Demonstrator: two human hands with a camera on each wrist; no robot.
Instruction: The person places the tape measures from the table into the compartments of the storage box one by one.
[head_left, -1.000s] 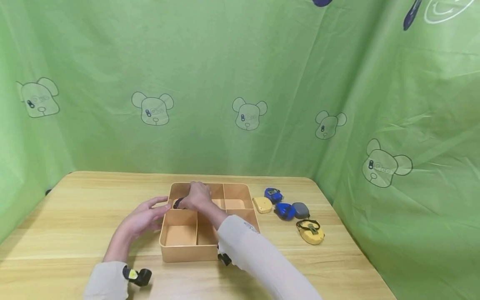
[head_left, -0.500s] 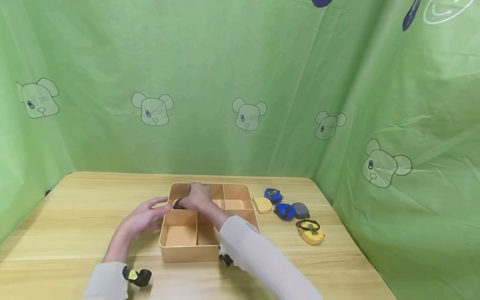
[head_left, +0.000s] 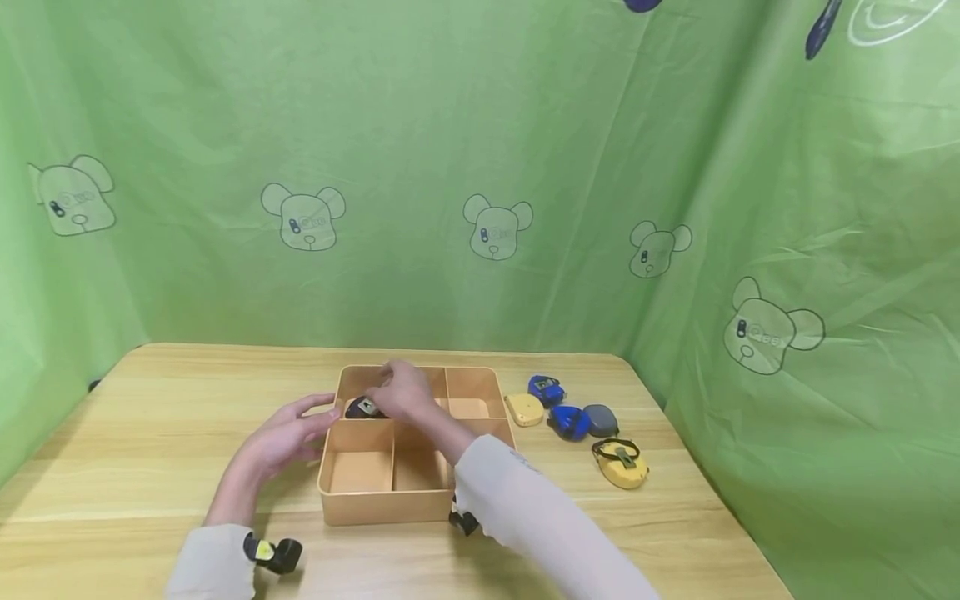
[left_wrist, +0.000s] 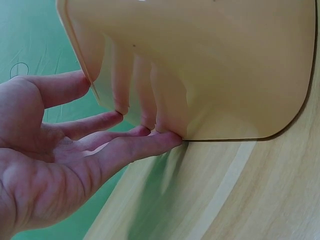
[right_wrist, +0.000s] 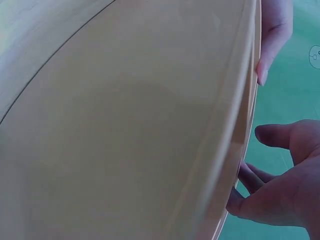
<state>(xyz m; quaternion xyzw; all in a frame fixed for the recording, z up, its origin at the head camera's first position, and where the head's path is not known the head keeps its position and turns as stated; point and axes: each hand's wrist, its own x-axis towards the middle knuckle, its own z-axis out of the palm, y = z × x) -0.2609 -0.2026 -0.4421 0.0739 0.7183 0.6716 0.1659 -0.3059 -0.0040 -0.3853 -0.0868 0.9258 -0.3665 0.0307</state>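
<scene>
Black, rounded plastic tape measure [head_left: 364, 407] with a pale patch lay in the back-left compartment of an orange plastic box [head_left: 382, 508], beside the right hand [head_left: 407, 393].

The step in hand seemed to be settling it there; the next move would likely call for lifting the right hand clear. That hand's thumb and fingers stood apart, gripping nothing visible, though contact could not be told. The left hand [head_left: 283, 435], fingers loosely extended, touched the box's left outer wall. The tape measure's long axis ran roughly left to right, pale patch towards the right hand; its tape mouth was too small to make out. Five yellow, blue and grey cases [head_left: 570, 422] lay right of the box on the pale wooden bench [head_left: 187, 417].
</scene>
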